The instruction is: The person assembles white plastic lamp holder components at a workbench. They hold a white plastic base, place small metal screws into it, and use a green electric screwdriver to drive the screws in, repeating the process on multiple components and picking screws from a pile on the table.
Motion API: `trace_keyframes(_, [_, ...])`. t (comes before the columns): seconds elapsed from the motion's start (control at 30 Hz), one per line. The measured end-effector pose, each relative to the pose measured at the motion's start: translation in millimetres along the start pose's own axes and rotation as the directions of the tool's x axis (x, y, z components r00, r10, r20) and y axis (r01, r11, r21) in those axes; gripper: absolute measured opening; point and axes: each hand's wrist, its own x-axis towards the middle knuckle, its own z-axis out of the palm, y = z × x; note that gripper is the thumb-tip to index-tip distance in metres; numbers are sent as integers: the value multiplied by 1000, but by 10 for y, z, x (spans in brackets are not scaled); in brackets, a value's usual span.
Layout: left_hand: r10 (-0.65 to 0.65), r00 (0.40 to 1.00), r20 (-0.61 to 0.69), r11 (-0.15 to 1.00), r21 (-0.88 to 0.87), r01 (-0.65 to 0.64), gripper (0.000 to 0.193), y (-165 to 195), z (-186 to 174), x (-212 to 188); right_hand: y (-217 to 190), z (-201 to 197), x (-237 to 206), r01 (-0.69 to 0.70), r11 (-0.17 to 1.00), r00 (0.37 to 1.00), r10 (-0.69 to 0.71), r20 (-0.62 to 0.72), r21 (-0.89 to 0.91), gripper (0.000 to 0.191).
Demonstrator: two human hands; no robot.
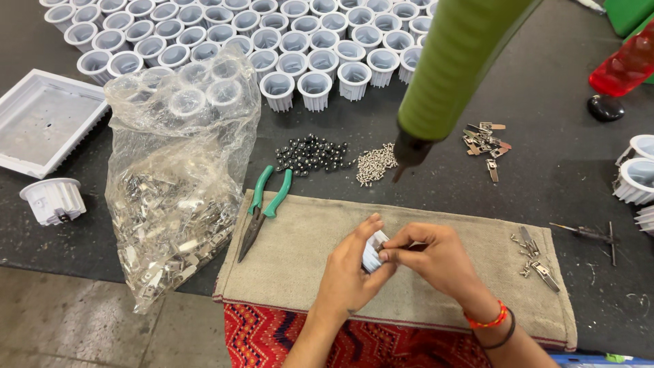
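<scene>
Ribbed white plastic, a small round housing (373,251), sits pinched between my two hands over the coarse beige cloth (300,252) at the table's near edge. My left hand (354,269) cups it from the side, fingers curled around its body; my right hand (436,255) closes thumb and forefinger against its rim, wrist bent inward, beaded bracelet showing. Green-handled pliers (262,211) lie half on the cloth. Beyond them are black round beads (310,154), a heap of small silvery screws (373,165), and a crinkled clear bag of metal clips (174,197). A green powered screwdriver (453,68) hangs overhead.
</scene>
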Motion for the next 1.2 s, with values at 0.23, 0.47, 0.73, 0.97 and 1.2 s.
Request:
trace_keyframes(0.23, [44, 991, 129, 998, -54, -37, 57, -81, -11, 148, 94, -467, 587, 111, 987, 992, -118, -49, -116, 17])
trace_keyframes(0.47, [82, 987, 137, 997, -16, -81, 62, -46, -5, 162, 164, -349, 1306, 316, 863, 934, -356, -29, -394, 18])
trace_keyframes(0.73, [112, 982, 155, 994, -28, -109, 61, -47, -21, 190, 104, -333, 1501, 234, 784, 967, -251, 52, -574, 17])
trace_keyframes(0.97, [132, 970, 206, 991, -33, -128, 58, -37, -43, 201, 94, -286, 1482, 203, 742, 963, -268, -5, -639, 11])
trace_keyframes(1.2, [103, 986, 135, 942, 305, -140, 61, 48, 20, 119, 20, -213, 1442, 249, 766, 941, -336, -40, -593, 10])
